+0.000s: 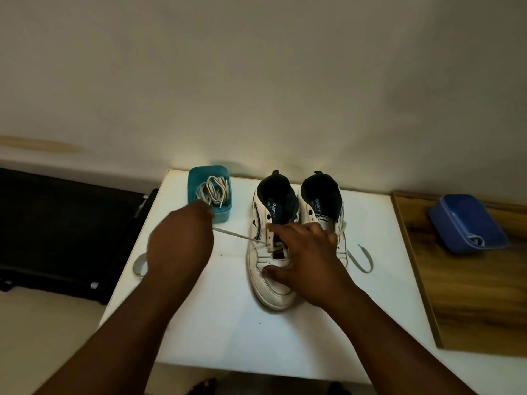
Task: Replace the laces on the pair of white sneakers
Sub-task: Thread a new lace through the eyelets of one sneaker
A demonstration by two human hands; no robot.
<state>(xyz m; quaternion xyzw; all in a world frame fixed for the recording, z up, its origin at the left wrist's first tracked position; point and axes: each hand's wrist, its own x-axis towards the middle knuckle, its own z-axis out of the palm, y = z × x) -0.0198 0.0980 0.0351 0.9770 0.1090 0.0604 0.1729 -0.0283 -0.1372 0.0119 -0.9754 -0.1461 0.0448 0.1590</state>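
Two white sneakers stand side by side on a white table (216, 323), toes toward me. My right hand (305, 258) presses down on the left sneaker (263, 283), thumb on the toe and fingers across the eyelets. My left hand (179, 240) is closed on a pale lace (236, 236) that runs taut from the left sneaker's lower eyelets out to the left. The right sneaker (316, 206) is partly hidden behind my right hand; a loose lace end (363, 259) curls on the table to its right.
A teal tub (221, 215) holding several coiled laces stands at the table's back left, just beyond my left hand. A blue tub (464, 223) rests on a wooden board (470, 309) at the right. A black bench (57, 223) lies to the left. A wall rises behind.
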